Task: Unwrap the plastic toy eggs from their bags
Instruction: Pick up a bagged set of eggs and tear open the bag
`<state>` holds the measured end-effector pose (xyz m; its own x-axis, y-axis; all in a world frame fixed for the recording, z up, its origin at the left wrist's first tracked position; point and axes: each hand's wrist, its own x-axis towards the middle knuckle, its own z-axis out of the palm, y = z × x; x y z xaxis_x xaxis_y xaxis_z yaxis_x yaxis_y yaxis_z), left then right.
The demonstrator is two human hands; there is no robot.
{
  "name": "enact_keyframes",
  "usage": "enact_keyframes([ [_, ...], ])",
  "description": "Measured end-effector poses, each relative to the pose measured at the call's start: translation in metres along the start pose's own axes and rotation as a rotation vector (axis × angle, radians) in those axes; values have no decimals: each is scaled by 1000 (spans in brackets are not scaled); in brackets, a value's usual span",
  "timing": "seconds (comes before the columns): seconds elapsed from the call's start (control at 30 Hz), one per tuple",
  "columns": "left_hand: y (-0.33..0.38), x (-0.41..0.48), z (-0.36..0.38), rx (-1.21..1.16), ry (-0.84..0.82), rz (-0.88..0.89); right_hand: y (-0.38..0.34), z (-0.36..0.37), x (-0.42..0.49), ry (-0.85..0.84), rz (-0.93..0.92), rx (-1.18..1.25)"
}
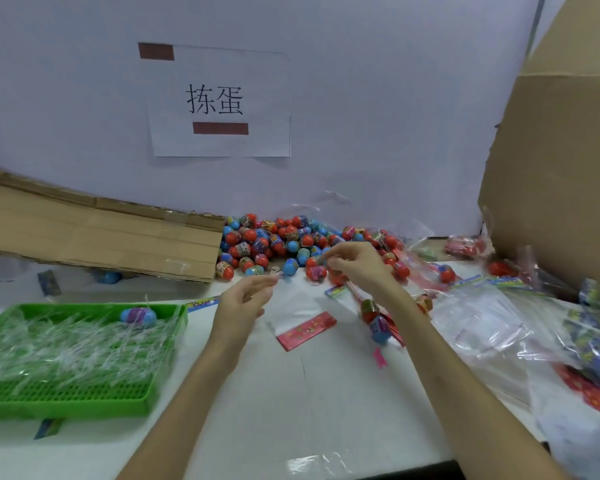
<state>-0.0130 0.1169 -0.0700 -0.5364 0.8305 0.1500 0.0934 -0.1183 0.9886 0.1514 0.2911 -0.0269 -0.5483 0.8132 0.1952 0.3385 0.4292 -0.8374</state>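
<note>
toy eggs (374, 320) are sitting in their bag (355, 296) under my right wrist, near the far pile (274, 240); my right hand (357, 268) is pinching the bag, my left hand (243, 301) is pinching clear plastic (291, 299).

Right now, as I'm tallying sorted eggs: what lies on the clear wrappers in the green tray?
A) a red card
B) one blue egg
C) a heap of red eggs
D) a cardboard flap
B: a single blue egg rests on the wrappers in the tray, while the egg pile sits on the table by the wall.
</note>
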Motion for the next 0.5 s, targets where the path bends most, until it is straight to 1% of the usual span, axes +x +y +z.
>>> enact_keyframes([
  [0.07,-5,-1,2,227,3,81,-4,16,-4,-247,-102,-171],
  [0.1,-7,-1,3,293,2,89,-5,24,-6,-363,-136,-216],
  [0.13,-8,0,3,313,-8,76,-4,33,-9,-448,-157,-256],
  [0.17,-10,0,2,318,-17,55,-2,41,-12,-497,-170,-298],
  [0.2,-11,1,2,322,-19,34,2,49,-14,-517,-174,-339],
  [0.27,-12,3,0,344,-11,7,13,60,-20,-501,-167,-367],
  [0.5,-13,5,0,359,23,-13,24,62,-27,-454,-169,-297],
])
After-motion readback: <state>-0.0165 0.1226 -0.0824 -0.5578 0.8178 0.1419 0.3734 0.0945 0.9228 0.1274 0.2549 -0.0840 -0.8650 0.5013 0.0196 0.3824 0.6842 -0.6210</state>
